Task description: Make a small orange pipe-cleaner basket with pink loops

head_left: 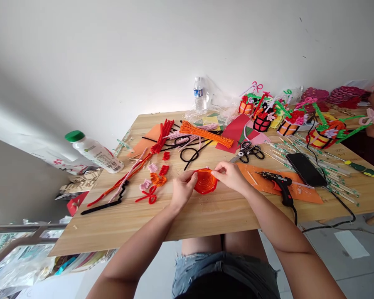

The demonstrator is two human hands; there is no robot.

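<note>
Between my hands is a small round orange basket (205, 182) with a red rim, made of coiled pipe cleaner. My left hand (184, 187) pinches its left edge, and my right hand (230, 175) pinches the upper right edge. Left of it lie a red pipe-cleaner bow (150, 195), a wavy orange piece (158, 179) and small pink and red folded pieces. Beyond my hands are a bundle of orange pipe cleaners (210, 133), a red bundle (162, 136) and a looped black pipe cleaner (189, 155). Black-handled scissors (247, 152) rest just past my right hand.
At right, a hot glue gun (279, 182) lies on orange sheet (308, 193), near a phone (306, 169), wrapped sticks and a screwdriver (361, 168). Several finished flower baskets (288, 126) stand behind. A white bottle (95, 153) stands left; a water bottle (198, 94) is at the back.
</note>
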